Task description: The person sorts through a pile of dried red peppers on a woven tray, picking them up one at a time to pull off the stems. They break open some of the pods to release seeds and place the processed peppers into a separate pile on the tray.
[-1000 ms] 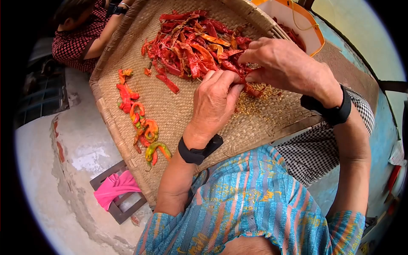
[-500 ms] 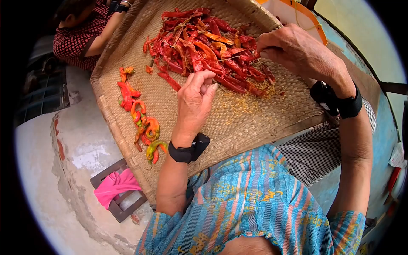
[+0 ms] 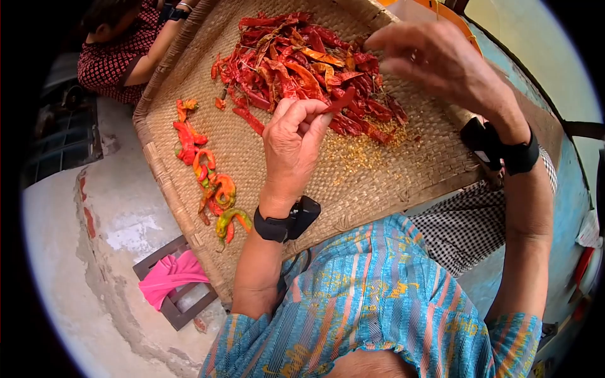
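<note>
My left hand (image 3: 293, 138) pinches a red chili pepper (image 3: 341, 101) between thumb and fingers, with its free end pointing right. Beneath and beyond it lies a heap of dried red chilies (image 3: 302, 60) on a woven tray (image 3: 252, 170). My right hand (image 3: 444, 66) is raised over the right edge of the heap, smeared by motion. Its fingers look stretched out and parted, with a few pale specks near them. Loose yellow seeds (image 3: 356, 154) are scattered on the weave below the heap.
Several fresher orange, red and green peppers (image 3: 208, 173) line the tray's left side. An orange-rimmed container (image 3: 409, 11) stands beyond the far right edge. Another person (image 3: 120, 57) is at upper left. A pink cloth (image 3: 173, 277) hangs over a dark frame (image 3: 183, 305).
The chili in my left hand now shows pointing right, and that hand has shifted slightly right. My right hand has lifted up from the heap and its fingers have spread.
</note>
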The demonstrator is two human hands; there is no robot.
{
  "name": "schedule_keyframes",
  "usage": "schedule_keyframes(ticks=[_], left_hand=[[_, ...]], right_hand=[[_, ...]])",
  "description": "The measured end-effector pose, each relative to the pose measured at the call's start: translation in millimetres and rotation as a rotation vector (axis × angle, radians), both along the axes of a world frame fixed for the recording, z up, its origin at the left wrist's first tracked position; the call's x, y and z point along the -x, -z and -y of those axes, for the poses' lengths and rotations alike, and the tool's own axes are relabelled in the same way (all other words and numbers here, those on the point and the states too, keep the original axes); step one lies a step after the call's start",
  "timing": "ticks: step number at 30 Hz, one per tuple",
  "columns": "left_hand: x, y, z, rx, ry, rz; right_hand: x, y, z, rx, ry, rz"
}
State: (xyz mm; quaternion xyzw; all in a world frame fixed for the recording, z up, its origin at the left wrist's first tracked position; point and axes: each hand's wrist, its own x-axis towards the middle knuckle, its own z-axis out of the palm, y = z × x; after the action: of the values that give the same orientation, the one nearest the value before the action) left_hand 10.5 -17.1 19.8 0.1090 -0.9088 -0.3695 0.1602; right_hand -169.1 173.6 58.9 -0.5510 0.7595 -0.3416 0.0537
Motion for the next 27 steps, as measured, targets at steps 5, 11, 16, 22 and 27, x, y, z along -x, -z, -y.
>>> schedule_keyframes(ticks=[5, 11, 16, 22, 27], left_hand=[[13, -7, -16, -0.184, 0.117, -0.055], [12, 7, -17, 0.023, 0.156, 0.048], [11, 28, -5, 0.508, 0.239, 0.014], [12, 28, -4, 0.537, 0.27, 0.024], [11, 25, -3, 0.555, 0.289, 0.061]], right_hand=[[-25, 22, 21, 0.186, -0.183, 0.241], [6, 13, 2, 0.368, 0.029, 0.201], [35, -9, -12, 0.398, 0.497, -0.526], [41, 5, -26, 0.118, 0.648, -0.616], [18, -11, -15, 0.113, 0.318, -0.457]])
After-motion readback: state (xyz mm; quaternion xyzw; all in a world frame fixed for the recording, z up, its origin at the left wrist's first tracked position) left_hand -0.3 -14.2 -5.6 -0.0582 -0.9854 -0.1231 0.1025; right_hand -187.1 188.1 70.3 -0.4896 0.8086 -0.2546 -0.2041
